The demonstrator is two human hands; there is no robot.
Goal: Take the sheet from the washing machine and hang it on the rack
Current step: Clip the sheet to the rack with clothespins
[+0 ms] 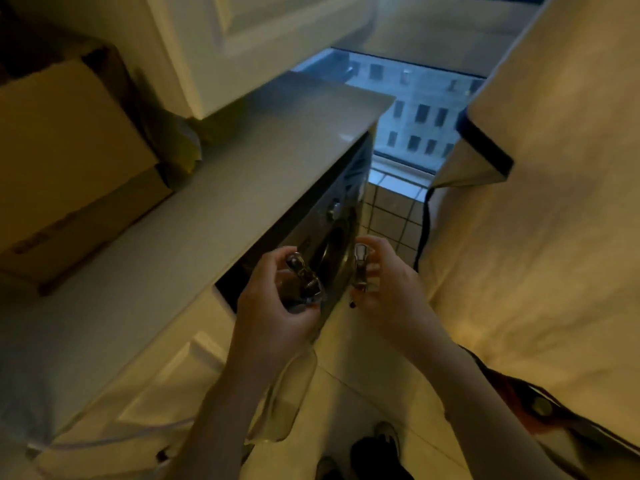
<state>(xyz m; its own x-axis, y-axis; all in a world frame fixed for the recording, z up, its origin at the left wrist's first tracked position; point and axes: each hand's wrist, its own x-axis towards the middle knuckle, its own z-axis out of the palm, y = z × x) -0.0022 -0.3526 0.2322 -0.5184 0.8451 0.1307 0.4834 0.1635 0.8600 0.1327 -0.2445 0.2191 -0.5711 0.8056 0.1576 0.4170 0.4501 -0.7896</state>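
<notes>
Left hand (273, 303) and right hand (389, 285) pinch metal clips (304, 275) before the washing machine (341, 216); clipped loosely, the sheet (536, 202) could slide off.

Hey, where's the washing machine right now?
The washing machine sits mid-frame in the head view, under the grey countertop, just beyond the left hand and right hand; the hung sheet is to its right.
</notes>
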